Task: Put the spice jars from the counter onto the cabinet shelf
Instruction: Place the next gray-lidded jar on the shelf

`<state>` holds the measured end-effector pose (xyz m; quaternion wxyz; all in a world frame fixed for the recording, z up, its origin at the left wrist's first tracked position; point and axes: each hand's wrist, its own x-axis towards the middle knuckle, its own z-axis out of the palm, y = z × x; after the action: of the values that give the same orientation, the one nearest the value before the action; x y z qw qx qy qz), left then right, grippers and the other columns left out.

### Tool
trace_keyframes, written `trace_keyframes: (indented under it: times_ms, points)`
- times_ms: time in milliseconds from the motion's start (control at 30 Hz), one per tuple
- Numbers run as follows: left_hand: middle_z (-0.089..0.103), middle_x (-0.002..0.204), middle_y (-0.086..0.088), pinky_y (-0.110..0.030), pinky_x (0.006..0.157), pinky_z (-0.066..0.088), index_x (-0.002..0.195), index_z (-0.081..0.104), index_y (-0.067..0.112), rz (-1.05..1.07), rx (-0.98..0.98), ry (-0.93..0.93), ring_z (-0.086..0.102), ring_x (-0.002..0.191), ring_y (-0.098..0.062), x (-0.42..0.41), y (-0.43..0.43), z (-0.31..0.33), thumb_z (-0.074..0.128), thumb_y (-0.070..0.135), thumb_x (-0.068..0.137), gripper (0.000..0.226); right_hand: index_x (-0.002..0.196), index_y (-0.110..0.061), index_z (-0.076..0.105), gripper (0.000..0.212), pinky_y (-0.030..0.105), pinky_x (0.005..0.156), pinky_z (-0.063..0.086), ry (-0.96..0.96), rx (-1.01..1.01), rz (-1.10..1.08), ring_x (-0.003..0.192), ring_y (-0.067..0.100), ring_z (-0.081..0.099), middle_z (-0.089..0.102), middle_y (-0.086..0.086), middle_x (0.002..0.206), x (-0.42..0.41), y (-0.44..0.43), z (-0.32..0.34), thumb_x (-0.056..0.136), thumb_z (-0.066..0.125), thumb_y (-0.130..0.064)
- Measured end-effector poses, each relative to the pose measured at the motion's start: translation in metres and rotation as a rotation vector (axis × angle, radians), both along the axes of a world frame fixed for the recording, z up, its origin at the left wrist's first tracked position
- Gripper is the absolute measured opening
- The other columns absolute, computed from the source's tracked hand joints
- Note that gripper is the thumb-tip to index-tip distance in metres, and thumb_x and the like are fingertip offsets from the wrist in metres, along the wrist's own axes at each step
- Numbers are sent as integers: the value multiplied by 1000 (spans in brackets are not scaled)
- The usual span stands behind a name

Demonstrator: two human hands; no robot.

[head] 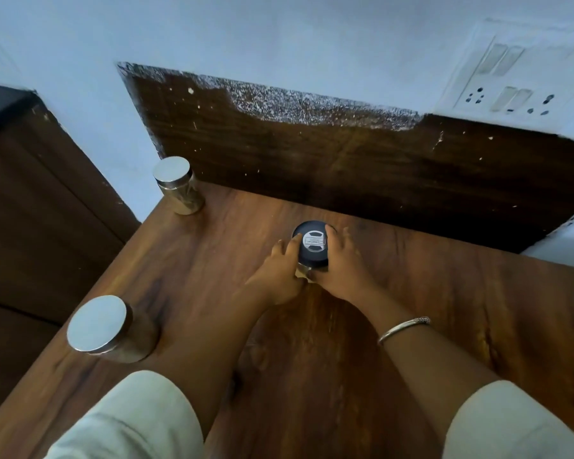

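A jar with a black lid (312, 241) stands on the brown wooden counter (428, 309) near its middle. My left hand (280, 274) wraps its left side and my right hand (340, 268) wraps its right side; both grip it, hiding most of its body. A small glass jar with a shiny metal lid (179, 187) stands at the counter's far left corner. A second metal-lidded jar (113, 329) stands at the near left edge. No cabinet shelf shows in this view.
A dark wooden back panel (312, 154) rises behind the counter against a pale wall. A switch and socket plate (507, 74) sits on the wall at upper right. Dark cabinet fronts (30, 210) lie to the left, below the counter edge.
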<state>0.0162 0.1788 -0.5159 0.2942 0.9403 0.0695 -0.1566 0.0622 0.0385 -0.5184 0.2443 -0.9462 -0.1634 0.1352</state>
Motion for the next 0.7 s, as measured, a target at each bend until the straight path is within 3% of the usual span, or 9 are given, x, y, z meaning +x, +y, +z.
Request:
trace_keyframes:
  times_ms: [200,400,500,700]
  points:
    - [29,150,-11,-38,109,37,147,14,22,82,-87,-150,38,134,-27,2,-9,-5,59,15,85,77,149,-16,10,89,32,103,39,-53,156,-51,136,26,34,26,11,150,1,2,-17,82,69,-27]
    - [36,147,-7,-30,103,37,146,16,22,95,-162,-217,41,131,-24,-4,-14,5,67,15,80,84,147,-15,17,85,31,104,38,-120,320,-97,134,22,37,35,10,146,-11,-7,-14,81,71,-24]
    - [35,147,-3,-19,100,31,146,12,25,110,-241,-317,37,134,-18,-14,-20,18,70,18,79,89,144,-15,22,83,21,98,38,-148,444,-153,129,19,39,37,8,143,-22,-11,-2,79,73,-27]
    - [37,147,0,-29,106,39,147,12,22,66,-307,-555,39,133,-14,-45,-32,57,73,30,76,94,144,-22,19,95,27,98,46,-235,649,-234,127,13,39,35,5,141,-52,-23,41,71,77,-36]
